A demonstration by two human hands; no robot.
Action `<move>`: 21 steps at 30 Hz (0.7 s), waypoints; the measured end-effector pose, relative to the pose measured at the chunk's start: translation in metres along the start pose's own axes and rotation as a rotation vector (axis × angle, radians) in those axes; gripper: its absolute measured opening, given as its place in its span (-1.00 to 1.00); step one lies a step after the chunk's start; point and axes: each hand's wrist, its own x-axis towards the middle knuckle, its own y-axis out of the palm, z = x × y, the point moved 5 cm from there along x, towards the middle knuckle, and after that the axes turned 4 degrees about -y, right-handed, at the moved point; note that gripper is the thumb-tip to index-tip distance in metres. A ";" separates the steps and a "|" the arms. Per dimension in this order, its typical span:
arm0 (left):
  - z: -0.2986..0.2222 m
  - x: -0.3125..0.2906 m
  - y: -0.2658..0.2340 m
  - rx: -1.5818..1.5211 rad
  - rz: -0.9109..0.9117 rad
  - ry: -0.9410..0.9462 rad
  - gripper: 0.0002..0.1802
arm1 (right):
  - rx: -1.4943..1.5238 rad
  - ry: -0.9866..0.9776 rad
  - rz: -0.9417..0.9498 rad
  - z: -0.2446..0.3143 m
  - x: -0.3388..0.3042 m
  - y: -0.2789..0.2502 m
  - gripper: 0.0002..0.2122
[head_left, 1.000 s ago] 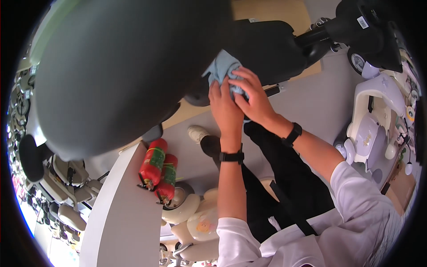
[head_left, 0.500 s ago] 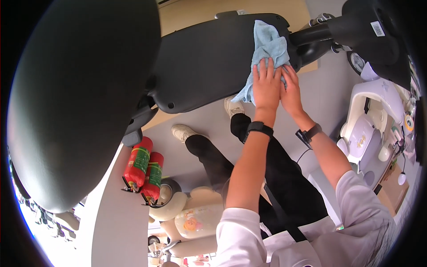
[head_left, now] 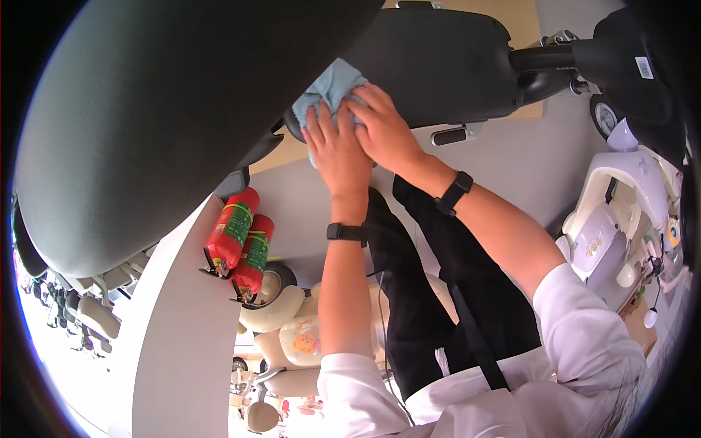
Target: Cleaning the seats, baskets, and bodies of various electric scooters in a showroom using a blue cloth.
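Note:
A light blue cloth (head_left: 332, 84) lies bunched on the left end of a scooter's black footboard (head_left: 431, 69), close under the large black seat (head_left: 168, 124). Over the cloth's near part, my left hand (head_left: 339, 157) presses with its fingers stretched forward, holding it against the board. My right hand (head_left: 387, 131) comes in from the right, its fingers also on the cloth and partly beside the left hand's. Some of the cloth is hidden beneath both hands.
Two red fire extinguishers (head_left: 232, 230) stand at the left beside a white panel (head_left: 175, 328). A cream scooter (head_left: 299, 339) is at the lower left, a pale lilac one (head_left: 599, 233) at the right. A black pedal (head_left: 449, 136) juts from the footboard's near edge.
Both hands have slid the cloth left along the footboard, from its right end to the end by the seat. The view has shifted, and the near pedal now shows.

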 end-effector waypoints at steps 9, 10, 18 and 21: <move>-0.015 -0.019 0.006 0.027 -0.009 0.047 -0.55 | -0.087 0.031 0.039 0.003 -0.026 -0.020 -0.60; -0.017 -0.018 0.009 0.005 0.005 0.094 -0.55 | -0.101 0.047 0.046 0.001 -0.029 -0.024 -0.59; -0.011 -0.012 0.011 -0.145 0.009 0.121 -0.58 | -0.261 0.028 0.009 0.002 -0.039 -0.013 -0.54; -0.010 -0.013 0.008 -0.115 0.008 0.131 -0.60 | -0.213 0.042 0.031 0.003 -0.041 -0.013 -0.53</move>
